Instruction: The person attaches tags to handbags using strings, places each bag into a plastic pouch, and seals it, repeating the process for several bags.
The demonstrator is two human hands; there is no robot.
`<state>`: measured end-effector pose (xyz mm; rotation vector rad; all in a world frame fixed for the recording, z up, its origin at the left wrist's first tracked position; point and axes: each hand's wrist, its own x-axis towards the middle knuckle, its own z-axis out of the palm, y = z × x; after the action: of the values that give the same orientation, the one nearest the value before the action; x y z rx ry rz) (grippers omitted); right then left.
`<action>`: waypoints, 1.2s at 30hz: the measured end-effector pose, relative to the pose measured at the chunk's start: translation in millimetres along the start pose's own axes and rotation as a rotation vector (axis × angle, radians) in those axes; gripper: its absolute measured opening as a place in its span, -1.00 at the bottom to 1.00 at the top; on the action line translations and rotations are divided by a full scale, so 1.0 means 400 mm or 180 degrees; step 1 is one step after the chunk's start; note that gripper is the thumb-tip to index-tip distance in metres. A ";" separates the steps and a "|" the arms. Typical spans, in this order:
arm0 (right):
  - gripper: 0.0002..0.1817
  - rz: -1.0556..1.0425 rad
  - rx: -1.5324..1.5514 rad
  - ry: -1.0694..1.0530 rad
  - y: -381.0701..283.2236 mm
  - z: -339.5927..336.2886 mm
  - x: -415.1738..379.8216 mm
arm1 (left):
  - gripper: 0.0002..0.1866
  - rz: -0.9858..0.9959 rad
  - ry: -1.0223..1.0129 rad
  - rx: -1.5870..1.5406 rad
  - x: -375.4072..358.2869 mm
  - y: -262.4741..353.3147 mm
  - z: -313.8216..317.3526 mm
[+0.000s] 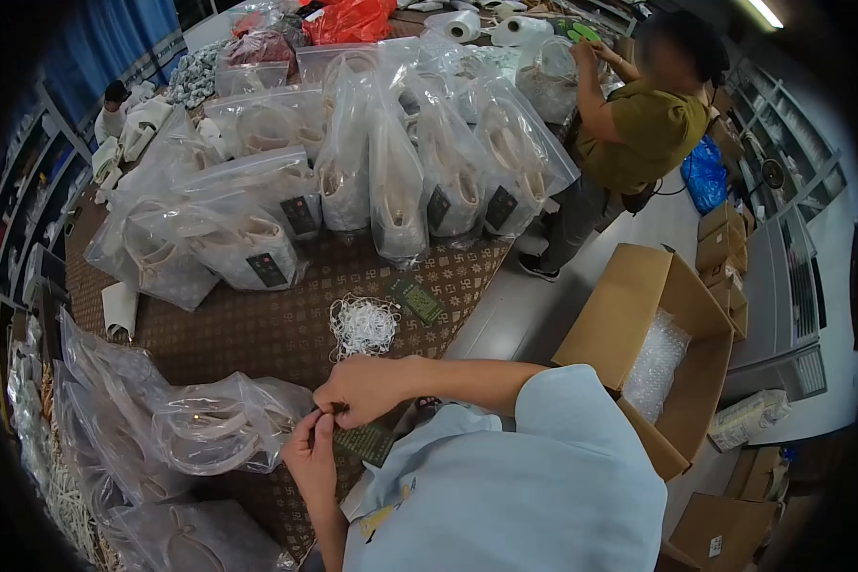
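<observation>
My right hand (362,389) and my left hand (312,453) meet at the near edge of the table, fingers pinched together. A dark green printed hang tag (365,444) hangs at their fingertips; its top end and any string there are too small to make out. Just beyond my right hand lies a tangled heap of white strings (363,325). Another green tag (417,301) rests flat beside the heap. Left of my hands is a handbag in a clear plastic bag (224,422), close to my left fingers.
Several plastic-bagged handbags (398,214) stand in rows across the patterned table (286,334). A co-worker (653,114) stands at the far right side, hands on a green item (582,33). An open carton (629,286) with bubble wrap (658,362) stands to my right.
</observation>
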<state>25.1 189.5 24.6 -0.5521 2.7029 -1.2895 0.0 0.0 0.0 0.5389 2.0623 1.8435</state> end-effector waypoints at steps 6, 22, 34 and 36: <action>-0.79 -0.0048 -0.0027 0.0728 -0.009 0.043 -0.022 | -0.80 0.0114 0.0032 0.0170 0.006 -0.007 -0.015; -0.91 -0.1096 -0.0408 0.1788 -0.035 0.113 0.009 | -0.61 -0.0435 -0.0106 -0.0379 -0.053 0.045 -0.042; -0.92 0.0197 0.1233 0.2013 -0.073 0.059 -0.046 | -0.56 -0.0464 0.0274 -0.0616 -0.076 0.075 -0.054; -0.92 0.0323 0.1750 0.1828 -0.079 0.070 -0.046 | -0.57 -0.0467 0.0628 -0.0727 -0.083 0.072 -0.053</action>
<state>57.7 157.6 29.8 0.0280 2.4971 -2.3228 20.8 -31.7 30.6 0.1479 1.9131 2.0769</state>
